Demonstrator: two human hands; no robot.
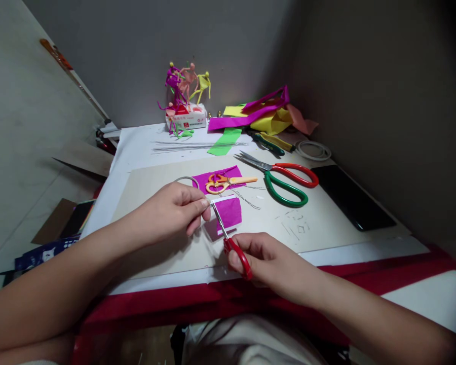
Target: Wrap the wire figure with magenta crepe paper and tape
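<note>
Head view: the left hand [177, 208] pinches the left end of a small piece of purple paper [229, 212] between thumb and fingers, holding it above the near middle of the pale board [152, 253]. The paper is a vivid, roughly four-sided scrap, lightly creased, with a white strip along its far edge and a bit of white at its near edge. From the right, the right hand [268, 258] grips the red-handled scissors [246, 264] by their loops, the slim metal blades slanting up against the paper's left side, their tips close to the left fingertips; I can't tell how far the blades are open. Just beyond, small orange scissors [237, 180] lie on a flat purple sheet [199, 181]. Farther right are big shears [289, 166] with one red and one green handle, then a black phone-like slab [355, 197].
</note>
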